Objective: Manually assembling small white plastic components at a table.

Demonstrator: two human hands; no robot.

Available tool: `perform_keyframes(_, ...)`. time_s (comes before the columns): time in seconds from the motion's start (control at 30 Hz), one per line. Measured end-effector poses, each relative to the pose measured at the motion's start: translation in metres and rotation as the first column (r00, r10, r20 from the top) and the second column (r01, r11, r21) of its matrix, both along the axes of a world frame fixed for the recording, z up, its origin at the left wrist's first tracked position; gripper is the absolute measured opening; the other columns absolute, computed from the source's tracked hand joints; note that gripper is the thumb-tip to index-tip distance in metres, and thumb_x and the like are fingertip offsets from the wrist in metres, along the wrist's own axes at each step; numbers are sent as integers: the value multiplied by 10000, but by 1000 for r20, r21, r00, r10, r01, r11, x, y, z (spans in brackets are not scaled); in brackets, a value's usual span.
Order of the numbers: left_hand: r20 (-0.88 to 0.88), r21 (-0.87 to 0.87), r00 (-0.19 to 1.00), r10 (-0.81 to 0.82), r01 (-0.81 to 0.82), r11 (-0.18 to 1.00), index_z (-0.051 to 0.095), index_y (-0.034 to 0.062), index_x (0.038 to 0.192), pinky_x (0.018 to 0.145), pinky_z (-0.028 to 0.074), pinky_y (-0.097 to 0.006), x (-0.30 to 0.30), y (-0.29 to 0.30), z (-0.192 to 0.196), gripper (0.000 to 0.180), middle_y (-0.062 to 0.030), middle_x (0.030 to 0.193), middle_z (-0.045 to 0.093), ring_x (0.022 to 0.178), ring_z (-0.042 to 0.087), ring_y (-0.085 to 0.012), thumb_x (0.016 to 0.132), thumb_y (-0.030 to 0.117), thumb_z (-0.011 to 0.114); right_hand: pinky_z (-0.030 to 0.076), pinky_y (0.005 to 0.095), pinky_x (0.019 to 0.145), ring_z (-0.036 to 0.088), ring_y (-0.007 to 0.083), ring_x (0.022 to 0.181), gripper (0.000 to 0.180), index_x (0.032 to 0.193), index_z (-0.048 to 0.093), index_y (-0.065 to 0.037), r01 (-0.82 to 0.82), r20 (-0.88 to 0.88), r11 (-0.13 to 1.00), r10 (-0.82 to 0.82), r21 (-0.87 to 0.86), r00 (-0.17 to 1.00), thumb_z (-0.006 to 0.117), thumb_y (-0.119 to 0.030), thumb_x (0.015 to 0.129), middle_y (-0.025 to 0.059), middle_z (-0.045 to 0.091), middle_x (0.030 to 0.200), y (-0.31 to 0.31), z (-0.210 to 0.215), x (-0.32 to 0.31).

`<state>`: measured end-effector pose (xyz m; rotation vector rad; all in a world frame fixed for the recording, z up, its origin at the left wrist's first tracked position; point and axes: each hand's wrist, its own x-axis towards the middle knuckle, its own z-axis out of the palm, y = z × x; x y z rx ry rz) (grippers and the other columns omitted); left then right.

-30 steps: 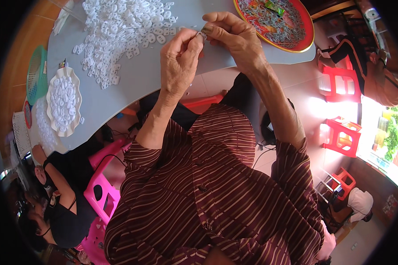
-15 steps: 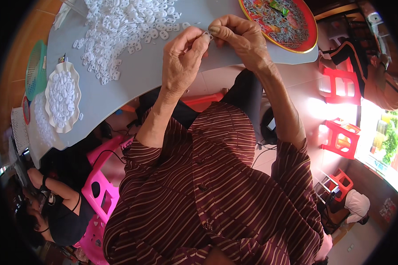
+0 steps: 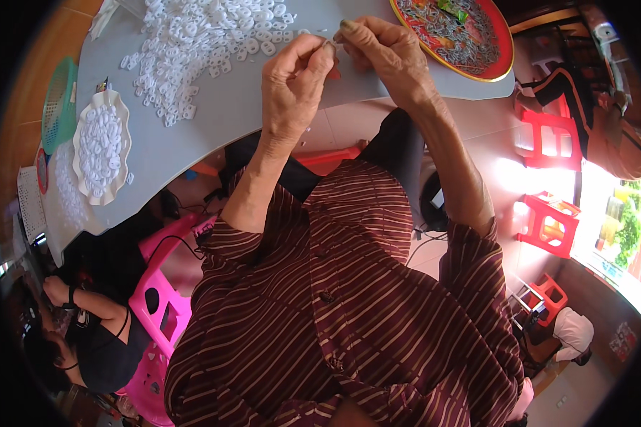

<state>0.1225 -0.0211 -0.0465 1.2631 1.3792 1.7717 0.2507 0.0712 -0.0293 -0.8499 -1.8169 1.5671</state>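
My left hand (image 3: 292, 89) is closed in a pinch at the table's front edge, with a small pale piece (image 3: 327, 44) between thumb and forefinger. It looks like one of the white plastic pieces, though most of it is covered. Just to the right, my right hand (image 3: 392, 60) is also closed, its thumb and fingertips almost touching the left fingertips; what they grip is too small to make out. A heap of small white plastic pieces with holes (image 3: 192, 50) spreads left of my hands. Right of them stands a round red tray (image 3: 504, 53) holding many thin grey metal bits.
On the left of the grey table (image 3: 221, 107), a scalloped white dish (image 3: 123, 153) holds more white pieces beside a green basket (image 3: 58, 107). A person (image 3: 100, 327) sits at lower left near a pink chair (image 3: 160, 306). Red stools (image 3: 552, 224) stand at right.
Both hands have risen slightly in the picture, still tip to tip. My right thumb now points further up, and the piece in my left hand shows less.
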Motion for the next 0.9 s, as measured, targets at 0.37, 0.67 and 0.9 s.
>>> perform_keyframes(0.37, 56, -28, 993, -103, 104, 994, 591, -9, 838, 582, 426, -195, 0, -4, 1, 136, 14, 684, 567, 647, 536, -53, 880, 119, 606, 382, 216, 519, 446, 28, 588, 260, 849, 677, -47, -36, -6, 994, 37, 99, 999, 644, -304, 876, -46, 551, 644, 1, -5, 1)
perform_keyframes(0.67, -20, -95, 995, -94, 92, 991, 621, -21, 922, 723, 449, -217, -8, -2, -4, 165, -30, 798, 628, 743, 565, -88, 906, 131, 558, 381, 216, 511, 452, 27, 578, 250, 848, 687, -55, -28, 37, 999, 26, 32, 999, 658, -303, 866, -35, 569, 640, 2, 3, 2)
perform_keyframes(0.9, 61, -60, 995, -80, 84, 995, 588, -1, 838, 588, 428, -206, -2, -2, -2, 117, 6, 722, 597, 663, 529, -50, 896, 100, 574, 414, 211, 546, 508, 34, 611, 270, 847, 684, -34, -12, -12, 996, 13, 88, 1000, 667, -303, 858, -10, 607, 666, -5, 2, 0)
